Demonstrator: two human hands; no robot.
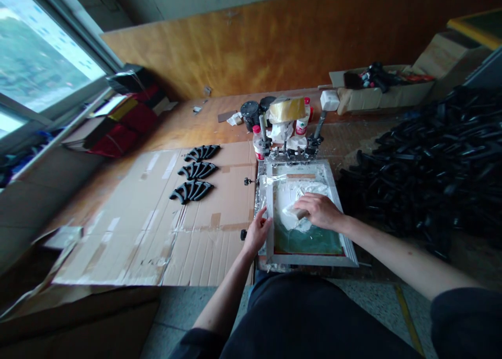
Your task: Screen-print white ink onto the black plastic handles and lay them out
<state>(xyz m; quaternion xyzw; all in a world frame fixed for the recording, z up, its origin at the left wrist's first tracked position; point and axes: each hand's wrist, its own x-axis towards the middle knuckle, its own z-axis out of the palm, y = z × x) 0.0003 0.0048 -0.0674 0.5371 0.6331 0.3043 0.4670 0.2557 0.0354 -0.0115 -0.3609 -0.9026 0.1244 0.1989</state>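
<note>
A screen-printing frame [269, 249] with pale metal edges lies flat in front of me, its green mesh [309, 243] partly covered in white ink [288, 197]. My right hand [319, 210] is closed around a squeegee [300, 212], which rests on the inked mesh near the middle. Beside the frame's left edge is my left hand [259, 230], its thumb and forefinger apart; its other fingers are partly hidden. A clamp assembly [290, 152] with upright posts stands at the frame's far end.
Three rows of black curved parts [192, 190] lie on flattened cardboard [137, 217] to the left. A large heap of black parts [435, 160] fills the right. Dark tubs [250, 115], red-capped bottles [258, 142] and an open carton [361, 98] stand behind.
</note>
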